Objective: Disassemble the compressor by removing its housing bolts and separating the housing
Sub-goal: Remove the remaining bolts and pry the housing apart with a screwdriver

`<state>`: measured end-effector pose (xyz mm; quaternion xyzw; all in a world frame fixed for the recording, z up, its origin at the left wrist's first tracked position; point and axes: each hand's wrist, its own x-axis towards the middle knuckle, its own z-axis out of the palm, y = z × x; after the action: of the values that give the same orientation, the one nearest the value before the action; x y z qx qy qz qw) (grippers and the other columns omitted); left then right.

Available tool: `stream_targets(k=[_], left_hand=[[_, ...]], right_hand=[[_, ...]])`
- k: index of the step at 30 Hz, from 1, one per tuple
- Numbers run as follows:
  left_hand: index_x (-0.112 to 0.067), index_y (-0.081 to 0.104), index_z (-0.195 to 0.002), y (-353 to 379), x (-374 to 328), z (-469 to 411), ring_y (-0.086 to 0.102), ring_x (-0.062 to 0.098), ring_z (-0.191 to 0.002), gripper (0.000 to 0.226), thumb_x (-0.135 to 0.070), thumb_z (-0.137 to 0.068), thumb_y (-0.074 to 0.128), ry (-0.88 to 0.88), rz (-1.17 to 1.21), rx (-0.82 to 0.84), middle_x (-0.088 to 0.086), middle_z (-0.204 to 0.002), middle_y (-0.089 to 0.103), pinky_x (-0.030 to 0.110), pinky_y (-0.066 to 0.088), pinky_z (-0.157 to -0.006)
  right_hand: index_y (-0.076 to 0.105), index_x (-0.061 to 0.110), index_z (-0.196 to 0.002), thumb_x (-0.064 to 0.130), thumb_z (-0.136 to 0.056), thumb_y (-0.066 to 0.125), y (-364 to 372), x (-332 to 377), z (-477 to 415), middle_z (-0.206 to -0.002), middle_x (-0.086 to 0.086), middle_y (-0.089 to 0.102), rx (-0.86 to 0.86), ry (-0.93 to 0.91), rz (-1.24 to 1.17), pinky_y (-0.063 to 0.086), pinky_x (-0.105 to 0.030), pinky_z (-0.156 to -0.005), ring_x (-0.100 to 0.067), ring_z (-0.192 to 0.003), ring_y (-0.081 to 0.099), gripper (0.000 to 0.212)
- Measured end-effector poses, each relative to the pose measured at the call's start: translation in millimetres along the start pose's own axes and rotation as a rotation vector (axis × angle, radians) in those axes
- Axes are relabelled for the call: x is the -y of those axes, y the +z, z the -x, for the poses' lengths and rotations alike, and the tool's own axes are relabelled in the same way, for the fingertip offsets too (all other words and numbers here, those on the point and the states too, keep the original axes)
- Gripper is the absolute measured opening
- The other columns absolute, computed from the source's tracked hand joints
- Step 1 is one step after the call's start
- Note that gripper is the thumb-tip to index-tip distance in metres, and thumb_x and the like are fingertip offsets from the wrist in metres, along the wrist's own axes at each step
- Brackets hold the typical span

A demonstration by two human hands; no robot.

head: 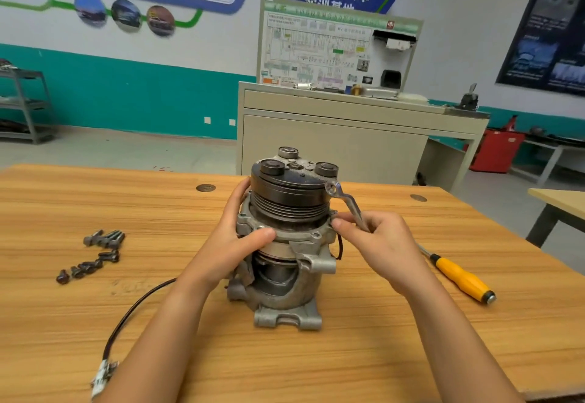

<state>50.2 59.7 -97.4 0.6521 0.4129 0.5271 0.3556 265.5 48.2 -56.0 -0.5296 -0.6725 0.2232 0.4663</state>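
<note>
Grey cast-metal compressor point(285, 285), stood upright mid-table point(364, 358), long axis vertical, pulley uppermost. Flange is gripped by left hand point(235, 244). Wrench point(349, 204) is held in right hand point(380, 242), its fingertips pinched at right-side flange bolt point(334, 213), judged nearest that hand.

Both bare forearms reach forward and inward. The left hand point(240, 239) wraps the side of the compressor point(285, 288), thumb laid across its front. The right hand point(384, 242) curls round a wrench point(348, 200), fingertips point(340, 223) pinched.
</note>
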Motion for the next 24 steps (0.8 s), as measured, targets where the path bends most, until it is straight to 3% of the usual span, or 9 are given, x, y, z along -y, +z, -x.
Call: stream_targets(k=[3,6,9,11,14,17,20,22,24], left_hand=[[-0.045,0.033,-0.131,-2.8,-1.0,-5.9,0.046,-0.026,-0.1,0.082,-0.043,-0.061,0.075,0.024,-0.031,-0.01,-0.034,-0.118,0.044,-0.001,0.04,-0.072],[-0.031,0.037,-0.133,-4.2,-6.7,-6.8,0.048,-0.028,-0.091,0.075,-0.017,-0.072,0.079,0.027,-0.043,-0.04,-0.028,-0.111,0.048,-0.003,0.039,-0.067],[-0.047,0.034,-0.119,5.0,-12.9,6.2,0.045,-0.029,-0.091,0.077,-0.033,-0.061,0.082,0.003,-0.07,-0.169,-0.035,-0.108,0.043,0.0,0.04,-0.066],[-0.048,0.031,-0.117,19.1,-15.2,16.6,0.048,-0.015,-0.104,0.084,-0.053,-0.047,0.078,-0.003,-0.115,-0.309,-0.027,-0.115,0.045,0.006,0.036,-0.075],[-0.042,0.029,-0.117,35.7,-15.4,22.7,0.045,0.003,-0.112,0.086,-0.054,-0.046,0.075,0.034,-0.15,-0.427,-0.011,-0.126,0.043,0.007,0.032,-0.079],[-0.041,0.027,-0.117,36.8,-13.9,21.6,0.043,0.003,-0.112,0.083,-0.05,-0.049,0.075,0.05,-0.188,-0.444,-0.011,-0.126,0.04,0.005,0.031,-0.076],[-0.045,0.023,-0.119,36.4,-11.7,21.0,0.038,-0.004,-0.108,0.087,-0.051,-0.05,0.074,0.052,-0.215,-0.443,-0.015,-0.127,0.035,0.003,0.029,-0.075],[-0.048,0.019,-0.127,36.2,-11.2,20.0,0.029,-0.011,-0.107,0.095,-0.051,-0.051,0.075,0.057,-0.232,-0.44,-0.021,-0.128,0.027,0.002,0.025,-0.079],[-0.047,0.012,-0.138,35.1,-10.7,19.5,0.022,-0.013,-0.109,0.107,-0.051,-0.052,0.076,0.043,-0.259,-0.446,-0.02,-0.133,0.022,0.01,0.025,-0.087]], right_hand=[[0.064,0.022,-0.076,0.048,-0.067,0.07,9.1,-4.7,5.3,-0.047,0.012,0.045,-0.043,-0.026,-0.031,0.037,-0.021,-0.05,-0.002,-0.048,0.042,0.029],[0.062,0.02,-0.073,0.038,-0.069,0.073,19.9,-8.8,4.5,-0.041,0.013,0.04,-0.131,-0.006,-0.119,0.038,-0.021,-0.049,0.001,-0.042,0.038,0.022],[0.066,0.023,-0.071,0.033,-0.072,0.075,18.0,-12.3,-6.6,-0.04,0.013,0.04,-0.164,0.015,-0.136,0.039,-0.021,-0.05,0.001,-0.041,0.038,0.013],[0.065,0.023,-0.071,0.035,-0.071,0.076,17.8,-14.1,-17.0,-0.044,0.013,0.04,-0.191,0.018,-0.077,0.035,-0.023,-0.049,-0.002,-0.045,0.039,0.015],[0.063,0.019,-0.068,0.027,-0.074,0.075,22.0,-14.8,-28.0,-0.049,0.011,0.045,-0.155,0.059,-0.176,0.038,-0.015,-0.045,0.002,-0.044,0.044,0.016],[0.064,0.02,-0.069,0.022,-0.08,0.07,18.5,-17.5,-32.8,-0.04,0.016,0.047,-0.048,0.081,-0.238,0.032,-0.008,-0.039,0.005,-0.038,0.043,0.012],[0.064,0.022,-0.069,0.018,-0.084,0.065,15.4,-22.3,-35.7,-0.041,0.021,0.05,-0.048,0.032,-0.219,0.034,-0.006,-0.042,0.008,-0.041,0.045,0.015],[0.065,0.022,-0.071,0.02,-0.084,0.065,20.4,-25.2,-33.3,-0.042,0.02,0.051,-0.062,0.022,-0.27,0.033,-0.006,-0.041,0.008,-0.041,0.045,0.013],[0.066,0.021,-0.074,0.025,-0.079,0.07,28.2,-27.2,-28.1,-0.042,0.016,0.049,-0.071,0.04,-0.352,0.032,-0.008,-0.039,0.005,-0.039,0.042,0.008]])
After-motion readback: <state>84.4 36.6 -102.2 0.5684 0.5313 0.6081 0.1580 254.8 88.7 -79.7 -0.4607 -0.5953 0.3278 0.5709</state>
